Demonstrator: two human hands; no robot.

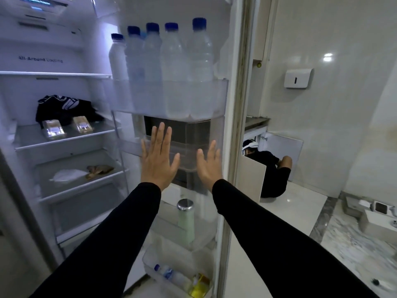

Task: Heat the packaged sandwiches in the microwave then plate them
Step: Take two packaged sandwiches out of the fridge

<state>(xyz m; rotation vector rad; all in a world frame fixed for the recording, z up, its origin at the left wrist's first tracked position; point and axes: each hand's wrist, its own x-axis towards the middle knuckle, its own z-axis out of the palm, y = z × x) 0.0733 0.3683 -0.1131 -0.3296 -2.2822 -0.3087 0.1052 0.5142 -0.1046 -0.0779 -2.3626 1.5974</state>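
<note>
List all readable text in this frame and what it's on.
"All-Around Cooling": back wall of the fridge, above the top shelf.
Lit display panel at the fridge ceiling: too blurred to read.
Labels on the two packaged sandwiches: too small to read.
White print on the black bag: illegible.

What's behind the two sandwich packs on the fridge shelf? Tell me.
Behind the two sandwich packs sits a black bag with white print, at the back of the same shelf. What's inside or behind the bag can't be seen.
</note>
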